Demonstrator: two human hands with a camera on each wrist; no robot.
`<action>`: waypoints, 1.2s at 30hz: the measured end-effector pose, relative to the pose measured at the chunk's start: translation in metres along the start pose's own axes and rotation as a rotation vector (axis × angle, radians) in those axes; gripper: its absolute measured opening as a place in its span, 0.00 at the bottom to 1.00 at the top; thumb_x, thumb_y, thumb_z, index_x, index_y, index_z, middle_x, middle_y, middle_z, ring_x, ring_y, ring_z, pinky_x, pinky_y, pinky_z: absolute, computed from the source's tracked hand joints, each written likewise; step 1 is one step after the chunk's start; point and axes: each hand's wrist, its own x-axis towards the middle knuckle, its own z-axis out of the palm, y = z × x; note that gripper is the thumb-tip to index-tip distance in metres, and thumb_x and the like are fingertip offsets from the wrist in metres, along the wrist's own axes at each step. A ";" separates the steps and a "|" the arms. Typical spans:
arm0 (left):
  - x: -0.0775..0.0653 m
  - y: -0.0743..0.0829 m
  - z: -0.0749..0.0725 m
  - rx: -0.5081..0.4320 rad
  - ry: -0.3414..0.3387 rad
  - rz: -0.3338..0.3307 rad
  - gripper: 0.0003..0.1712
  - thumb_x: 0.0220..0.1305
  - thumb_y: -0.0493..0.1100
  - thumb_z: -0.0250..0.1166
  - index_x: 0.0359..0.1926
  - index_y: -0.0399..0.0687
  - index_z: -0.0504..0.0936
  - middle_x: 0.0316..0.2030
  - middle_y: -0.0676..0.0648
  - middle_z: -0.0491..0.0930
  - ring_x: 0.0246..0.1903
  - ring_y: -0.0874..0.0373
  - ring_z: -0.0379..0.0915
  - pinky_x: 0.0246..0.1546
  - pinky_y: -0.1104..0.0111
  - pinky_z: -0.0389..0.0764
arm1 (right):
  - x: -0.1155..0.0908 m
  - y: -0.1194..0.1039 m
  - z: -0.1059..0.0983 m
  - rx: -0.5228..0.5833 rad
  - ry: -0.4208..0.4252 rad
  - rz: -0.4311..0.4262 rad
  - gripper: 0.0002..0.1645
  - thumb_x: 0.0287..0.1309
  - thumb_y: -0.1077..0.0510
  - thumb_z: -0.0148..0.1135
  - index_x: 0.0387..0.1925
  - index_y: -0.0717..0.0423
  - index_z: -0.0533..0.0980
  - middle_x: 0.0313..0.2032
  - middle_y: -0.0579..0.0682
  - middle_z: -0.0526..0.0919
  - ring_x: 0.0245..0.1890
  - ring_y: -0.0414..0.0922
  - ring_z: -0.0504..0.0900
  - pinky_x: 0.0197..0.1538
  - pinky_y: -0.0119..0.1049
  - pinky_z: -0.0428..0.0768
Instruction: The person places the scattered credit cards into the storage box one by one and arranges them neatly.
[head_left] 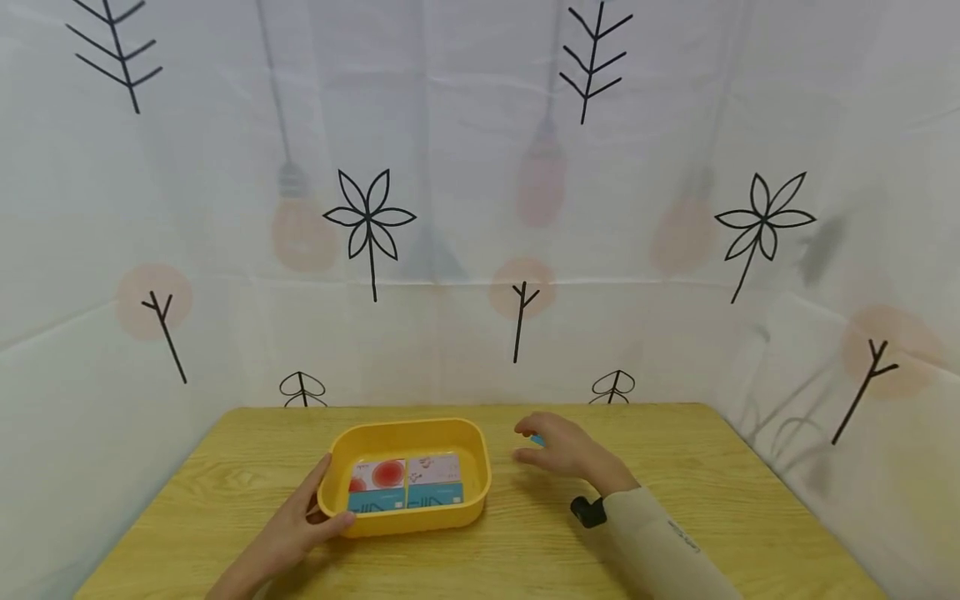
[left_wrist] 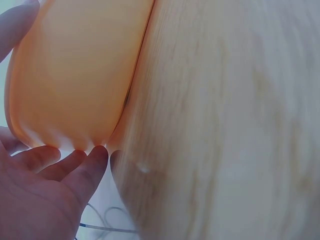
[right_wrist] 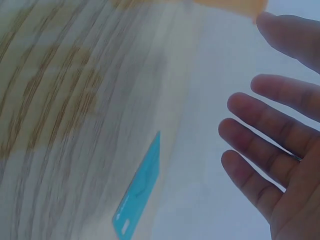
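My left hand (head_left: 288, 537) holds the left end of a yellow plastic tray (head_left: 420, 523), thumb at the front rim. In the left wrist view, fingertips press the orange-looking end wall of the tray (left_wrist: 80, 75). Two flat printed cards or packets, a red-spotted one (head_left: 387, 475) and a pale pink one (head_left: 435, 469), lie side by side inside, each with a blue lower band. To the tray's right, my right hand (head_left: 566, 450) hovers with fingers spread, holding nothing. A flat blue piece (right_wrist: 137, 190) lies on the table by it, mostly hidden by the hand in the head view.
The wooden table (head_left: 525, 558) ends at a white curtain (head_left: 465, 333) printed with plants and lamps, which also hangs along both sides. A dark band-like object (head_left: 588, 512) sits at my right wrist. A cable (left_wrist: 107, 228) shows beyond the table edge.
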 end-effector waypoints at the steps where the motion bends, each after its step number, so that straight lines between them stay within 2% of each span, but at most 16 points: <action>1: 0.000 0.000 0.000 -0.003 0.000 -0.001 0.58 0.57 0.51 0.70 0.76 0.47 0.40 0.72 0.33 0.45 0.65 0.42 0.59 0.53 0.66 0.76 | 0.000 0.003 0.001 0.005 0.005 0.005 0.27 0.60 0.44 0.63 0.54 0.57 0.76 0.50 0.50 0.79 0.49 0.49 0.77 0.52 0.47 0.76; 9: -0.001 0.001 0.001 0.012 0.008 -0.007 0.58 0.57 0.52 0.70 0.76 0.47 0.40 0.72 0.33 0.46 0.65 0.42 0.60 0.53 0.65 0.76 | -0.007 0.021 0.004 -0.016 0.034 0.035 0.25 0.60 0.47 0.64 0.53 0.59 0.77 0.50 0.52 0.79 0.51 0.51 0.77 0.53 0.49 0.76; 15: -0.002 0.003 0.001 0.031 0.020 -0.018 0.59 0.56 0.54 0.70 0.76 0.46 0.40 0.72 0.34 0.46 0.65 0.42 0.59 0.55 0.63 0.74 | -0.013 0.033 0.006 -0.024 0.054 0.105 0.24 0.58 0.46 0.65 0.52 0.54 0.78 0.53 0.51 0.77 0.53 0.52 0.75 0.54 0.51 0.74; 22: -0.001 0.004 0.002 0.047 0.027 -0.021 0.60 0.55 0.55 0.70 0.76 0.46 0.41 0.72 0.34 0.47 0.66 0.41 0.58 0.56 0.61 0.74 | -0.017 0.046 0.007 -0.054 0.009 0.168 0.31 0.58 0.44 0.64 0.58 0.55 0.74 0.57 0.52 0.73 0.56 0.52 0.73 0.55 0.51 0.73; 28: 0.001 0.001 0.002 0.040 0.024 -0.006 0.59 0.56 0.54 0.70 0.76 0.45 0.41 0.72 0.34 0.47 0.65 0.42 0.59 0.55 0.62 0.75 | -0.020 0.054 0.005 -0.055 -0.004 0.175 0.32 0.56 0.45 0.67 0.57 0.57 0.74 0.55 0.54 0.74 0.49 0.50 0.74 0.51 0.50 0.75; 32: 0.001 0.001 0.002 0.051 0.027 -0.008 0.59 0.56 0.55 0.70 0.76 0.45 0.42 0.72 0.34 0.49 0.63 0.44 0.62 0.56 0.61 0.74 | -0.019 0.058 0.005 -0.066 -0.021 0.198 0.34 0.53 0.41 0.68 0.58 0.55 0.74 0.55 0.52 0.74 0.45 0.46 0.74 0.49 0.47 0.75; 36: 0.001 0.003 0.001 0.049 0.028 -0.008 0.59 0.55 0.55 0.71 0.76 0.46 0.42 0.72 0.34 0.49 0.63 0.46 0.62 0.56 0.61 0.74 | -0.017 0.060 0.006 -0.055 -0.043 0.228 0.37 0.51 0.38 0.68 0.58 0.54 0.74 0.55 0.52 0.74 0.47 0.46 0.74 0.51 0.47 0.74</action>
